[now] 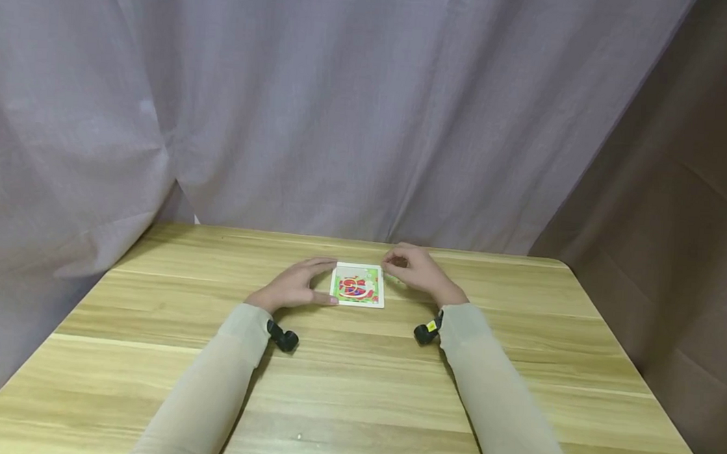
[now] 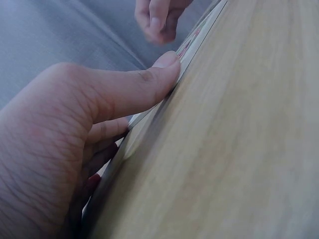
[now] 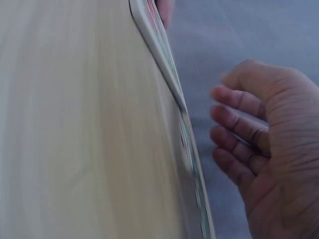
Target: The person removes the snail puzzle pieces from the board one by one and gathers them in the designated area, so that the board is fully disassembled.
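Observation:
A small square picture board [image 1: 356,304] with a white frame and a red, green and blue picture lies flat on the wooden table. My left hand [image 1: 294,285] grips its left side, thumb on the near corner and fingers at the far one. In the left wrist view the left thumb [image 2: 144,84] lies along the frame's edge. Just off the board's right side hovers my right hand [image 1: 418,269], thumb close to the index finger. From the right wrist, that hand [image 3: 279,134] shows loosely curled fingers with nothing visible between them.
Below the right hand, a thin flat green-edged piece [image 3: 202,209] lies beside the board. Grey curtain [image 1: 320,115] hangs behind the table's far edge, and a brown one [image 1: 678,223] hangs on the right. Wooden tabletop [image 1: 355,391] stretches between the forearms.

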The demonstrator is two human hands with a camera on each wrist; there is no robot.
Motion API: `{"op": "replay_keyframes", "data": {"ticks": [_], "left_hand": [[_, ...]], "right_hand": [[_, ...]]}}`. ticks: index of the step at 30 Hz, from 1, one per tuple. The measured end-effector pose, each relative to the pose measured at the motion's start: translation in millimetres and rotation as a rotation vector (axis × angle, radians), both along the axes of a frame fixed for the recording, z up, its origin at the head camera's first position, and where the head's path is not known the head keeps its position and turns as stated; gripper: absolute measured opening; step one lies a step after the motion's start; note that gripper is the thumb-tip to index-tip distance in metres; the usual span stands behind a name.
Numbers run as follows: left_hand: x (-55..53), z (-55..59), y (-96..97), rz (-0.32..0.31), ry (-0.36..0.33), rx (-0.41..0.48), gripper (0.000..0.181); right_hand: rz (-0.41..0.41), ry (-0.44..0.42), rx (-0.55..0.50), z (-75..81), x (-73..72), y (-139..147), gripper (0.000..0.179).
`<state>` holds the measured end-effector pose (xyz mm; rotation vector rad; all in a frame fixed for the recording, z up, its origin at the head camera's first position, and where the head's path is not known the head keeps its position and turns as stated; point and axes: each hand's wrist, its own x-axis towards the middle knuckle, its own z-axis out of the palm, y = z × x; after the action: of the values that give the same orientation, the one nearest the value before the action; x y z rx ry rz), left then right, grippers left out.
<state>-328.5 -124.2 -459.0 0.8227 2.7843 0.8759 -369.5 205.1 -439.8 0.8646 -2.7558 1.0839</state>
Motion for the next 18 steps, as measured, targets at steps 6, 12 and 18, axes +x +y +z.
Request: {"op": "replay_keyframes", "data": {"ticks": [6, 12, 18], "left_hand": [[-1.0, -2.7, 1.3, -0.008, 0.003, 0.005, 0.098], [-0.7, -0.3, 3.0, -0.01, 0.002, 0.01, 0.097], [-1.8, 0.5, 2.5, -0.013, 0.013, 0.006, 0.097]], "right_hand": [[0.077, 0.028, 0.071, -0.6, -1.6, -25, 0.015], [0.117, 0.081, 0.122, -2.1, -1.0, -35, 0.016], [0.11, 0.097, 0.133, -3.6, -0.8, -37, 0.015]]}}
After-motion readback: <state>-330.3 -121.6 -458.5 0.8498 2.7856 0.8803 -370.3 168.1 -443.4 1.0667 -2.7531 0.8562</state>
